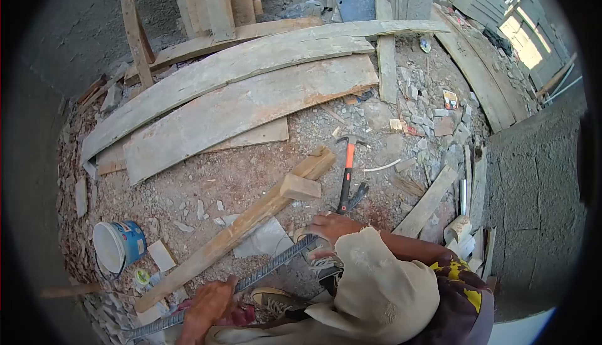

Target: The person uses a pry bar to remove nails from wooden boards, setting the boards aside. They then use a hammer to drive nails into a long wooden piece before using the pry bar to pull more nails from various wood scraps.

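Note:
A ribbed metal bar (273, 264) slants across the ground in front of me. My left hand (210, 304) is closed around its lower part, and the bar runs on past the hand to the lower left. At the bar's upper end my right hand (333, 227) is closed with curled fingers; the palm side is hidden. A claw hammer (348, 168) with an orange and black handle lies just beyond the right hand. Beside the bar rests a long wooden beam (241, 227), with a short wood block (300, 187) on top of it. My shoe (274, 300) shows below the bar.
Long wide planks (251, 105) lie across the rubble ahead. A white and blue bucket (113, 248) stands at left, near a small wood piece (162, 255). Another board (426, 202) lies at right by a rough grey wall (533, 219). Broken stones litter the ground.

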A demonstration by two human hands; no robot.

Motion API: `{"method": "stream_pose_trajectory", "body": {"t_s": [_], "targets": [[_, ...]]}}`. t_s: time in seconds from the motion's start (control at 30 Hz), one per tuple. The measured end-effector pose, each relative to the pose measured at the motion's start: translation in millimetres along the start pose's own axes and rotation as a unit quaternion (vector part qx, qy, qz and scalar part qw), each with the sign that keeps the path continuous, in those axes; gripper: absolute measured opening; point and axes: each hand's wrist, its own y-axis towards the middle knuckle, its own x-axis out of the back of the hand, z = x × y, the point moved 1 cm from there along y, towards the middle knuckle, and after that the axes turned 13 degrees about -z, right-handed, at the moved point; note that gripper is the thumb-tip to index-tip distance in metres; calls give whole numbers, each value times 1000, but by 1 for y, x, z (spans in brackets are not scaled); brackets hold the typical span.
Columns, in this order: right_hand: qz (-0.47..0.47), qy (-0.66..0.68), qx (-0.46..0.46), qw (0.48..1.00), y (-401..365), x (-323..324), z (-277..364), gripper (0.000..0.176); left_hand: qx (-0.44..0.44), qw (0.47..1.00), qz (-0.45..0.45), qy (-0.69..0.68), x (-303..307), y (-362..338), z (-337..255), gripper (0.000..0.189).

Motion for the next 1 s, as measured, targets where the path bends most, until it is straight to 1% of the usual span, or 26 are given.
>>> {"method": "stream_pose_trajectory", "body": {"t_s": [0.07,0.1,0.13,0.17,0.23,0.27,0.3,0.33,0.37,0.4,0.43,0.47,0.5,0.53,0.57,0.6,0.63,0.67,0.7,0.77,0.8,0.83,0.87,0.93,0.97,1.0], "targets": [[-120,-113,80,983,-9,-16,-2,61,-18,1000,-23,9,6,3,1,31],[-99,-130,33,986,-3,-16,-6,60,-32,999,-36,12,10,1,3,31],[-128,-159,71,976,3,-22,-12,58,-8,998,-62,16,14,0,3,31],[-136,-162,100,972,12,-25,-13,58,-18,997,-72,36,19,0,0,32],[-17,-49,12,999,24,-33,-15,56,-47,992,-82,84,36,2,-12,33],[-51,-35,18,998,24,-36,-17,56,-11,994,-25,107,50,1,-19,36],[-84,-21,23,996,22,-36,-17,55,2,992,-41,115,57,-5,-22,36],[-95,-26,42,994,21,-30,-12,55,-26,987,-84,136,66,-11,-24,34],[-93,-24,13,995,20,-20,-3,54,-54,977,-127,163,77,-18,-27,32],[-91,-18,-16,996,23,-11,6,53,-41,966,-159,200,93,-31,-37,30],[-102,-20,3,995,27,-3,15,53,-29,961,-172,212,110,-48,-43,30],[-125,-10,4,992,31,7,21,52,-93,905,-375,176,128,-66,-53,33],[-144,1,1,990,33,16,27,52,-160,805,-556,133,140,-82,-60,37],[-183,26,38,982,36,29,35,53,-136,670,-712,162,138,-105,-53,47],[-190,24,50,980,41,43,45,53,-110,507,-835,184,135,-125,-49,59],[-204,40,54,977,46,57,58,55,-112,500,-837,193,135,-124,-53,59],[-217,58,57,973,51,67,69,56,-121,383,-910,-107,137,-118,-60,67],[-223,56,69,971,60,72,75,55,-121,227,-882,-396,136,-106,-64,76],[-227,58,73,969,65,82,87,55,-170,251,-811,-501,128,-81,-60,71],[-93,73,73,990,74,93,110,57,-212,273,-725,-596,122,-47,-59,67],[-96,72,74,990,77,92,113,57,-234,284,-694,-619,126,-36,-61,57],[-107,102,140,979,80,87,116,58,-251,296,-661,-642,131,-30,-64,50],[-112,134,203,964,78,82,120,60,-243,298,-662,-643,134,-30,-61,50],[-146,227,180,946,71,115,112,64,-338,212,-618,-678,139,-44,-49,37],[-239,217,145,935,73,124,84,59,-343,217,-631,-661,143,-53,-48,35],[-365,162,79,914,78,115,35,54,-348,224,-644,-644,149,-62,-45,35]]}}
